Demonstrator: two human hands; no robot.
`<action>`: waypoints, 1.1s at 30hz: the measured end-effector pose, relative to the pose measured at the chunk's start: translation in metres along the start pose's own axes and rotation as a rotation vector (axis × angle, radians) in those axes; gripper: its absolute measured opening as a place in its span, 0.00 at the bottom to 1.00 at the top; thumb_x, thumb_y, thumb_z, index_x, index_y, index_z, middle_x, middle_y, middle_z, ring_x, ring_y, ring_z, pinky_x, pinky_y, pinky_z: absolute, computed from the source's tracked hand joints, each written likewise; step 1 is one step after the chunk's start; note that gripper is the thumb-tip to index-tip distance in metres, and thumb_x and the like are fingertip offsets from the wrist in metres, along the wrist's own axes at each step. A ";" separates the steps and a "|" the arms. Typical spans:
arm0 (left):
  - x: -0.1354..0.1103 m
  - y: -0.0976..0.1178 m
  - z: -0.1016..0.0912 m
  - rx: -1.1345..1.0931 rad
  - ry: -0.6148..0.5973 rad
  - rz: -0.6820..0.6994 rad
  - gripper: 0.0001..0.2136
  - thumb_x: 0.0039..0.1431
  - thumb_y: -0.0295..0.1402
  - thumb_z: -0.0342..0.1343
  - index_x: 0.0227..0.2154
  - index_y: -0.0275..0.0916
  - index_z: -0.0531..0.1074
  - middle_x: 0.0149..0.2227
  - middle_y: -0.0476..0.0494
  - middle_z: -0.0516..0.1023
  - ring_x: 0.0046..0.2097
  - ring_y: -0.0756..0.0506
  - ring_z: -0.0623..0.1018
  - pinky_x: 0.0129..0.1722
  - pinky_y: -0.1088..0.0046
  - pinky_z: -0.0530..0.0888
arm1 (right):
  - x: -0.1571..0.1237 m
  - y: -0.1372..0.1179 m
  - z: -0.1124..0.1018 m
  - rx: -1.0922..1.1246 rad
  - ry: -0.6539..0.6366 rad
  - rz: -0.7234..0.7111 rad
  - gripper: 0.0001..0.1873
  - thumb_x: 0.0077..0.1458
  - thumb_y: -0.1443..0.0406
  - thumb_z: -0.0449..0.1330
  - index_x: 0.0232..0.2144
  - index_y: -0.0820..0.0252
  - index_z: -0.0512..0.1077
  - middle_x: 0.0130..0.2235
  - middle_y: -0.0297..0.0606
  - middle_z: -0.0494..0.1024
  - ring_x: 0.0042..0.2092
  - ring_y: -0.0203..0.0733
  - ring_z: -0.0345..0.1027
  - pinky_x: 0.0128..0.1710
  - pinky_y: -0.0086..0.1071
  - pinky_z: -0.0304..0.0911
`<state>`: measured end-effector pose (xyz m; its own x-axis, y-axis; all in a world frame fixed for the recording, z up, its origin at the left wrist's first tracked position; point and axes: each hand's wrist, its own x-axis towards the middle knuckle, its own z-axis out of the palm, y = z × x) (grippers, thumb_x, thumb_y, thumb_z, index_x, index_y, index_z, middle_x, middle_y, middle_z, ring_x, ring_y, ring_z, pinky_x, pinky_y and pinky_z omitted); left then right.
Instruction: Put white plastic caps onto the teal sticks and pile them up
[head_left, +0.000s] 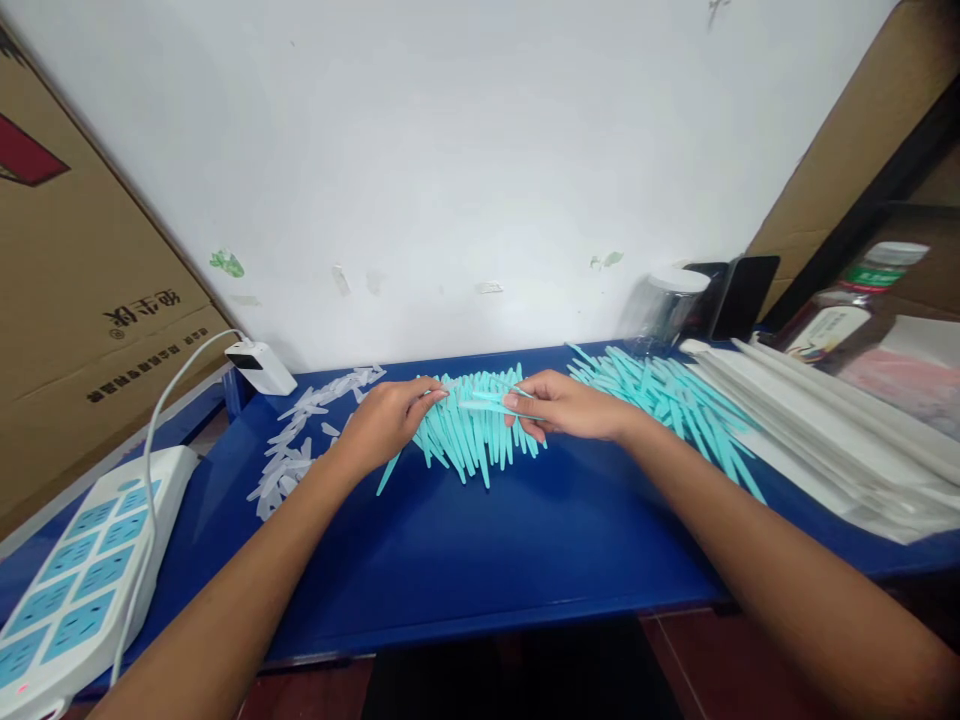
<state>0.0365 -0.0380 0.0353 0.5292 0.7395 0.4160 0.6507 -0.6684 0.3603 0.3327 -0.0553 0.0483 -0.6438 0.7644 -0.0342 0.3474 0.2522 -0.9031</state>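
A heap of thin teal plastic sticks lies in the middle of the blue table. My left hand rests on the heap's left side, fingers curled and pinching the end of a stick. My right hand is at the heap's right side, fingers closed on a teal stick that points left. A second spread of teal sticks lies to the right of that hand. Small clear white strips are scattered left of my left hand.
A white power strip with a cable lies at the left edge, a white charger behind it. Stacked white sleeves fill the right side. A clear jar, a dark phone and a bottle stand at the back right. Cardboard boxes flank the table.
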 end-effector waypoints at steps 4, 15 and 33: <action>-0.005 -0.001 0.009 0.200 0.095 0.096 0.16 0.73 0.40 0.50 0.52 0.45 0.81 0.41 0.40 0.84 0.38 0.43 0.79 0.36 0.72 0.67 | 0.000 -0.001 0.002 0.106 -0.057 0.027 0.27 0.68 0.46 0.55 0.37 0.65 0.77 0.21 0.32 0.70 0.24 0.34 0.57 0.25 0.29 0.51; -0.009 0.004 0.002 0.282 0.121 0.145 0.20 0.72 0.31 0.44 0.54 0.48 0.80 0.22 0.49 0.59 0.26 0.46 0.57 0.27 0.69 0.49 | 0.001 0.005 0.001 0.204 -0.057 0.074 0.20 0.69 0.53 0.56 0.37 0.65 0.77 0.21 0.33 0.71 0.21 0.32 0.55 0.21 0.28 0.48; -0.017 0.030 0.010 -0.088 0.053 0.152 0.11 0.67 0.38 0.58 0.47 0.46 0.83 0.20 0.48 0.64 0.23 0.46 0.62 0.27 0.67 0.60 | -0.003 0.000 0.004 0.232 -0.283 0.029 0.28 0.69 0.47 0.56 0.36 0.66 0.77 0.21 0.30 0.69 0.20 0.29 0.48 0.20 0.28 0.46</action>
<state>0.0526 -0.0699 0.0304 0.5869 0.6258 0.5137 0.5140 -0.7782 0.3608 0.3318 -0.0605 0.0466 -0.8105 0.5664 -0.1493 0.2255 0.0665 -0.9720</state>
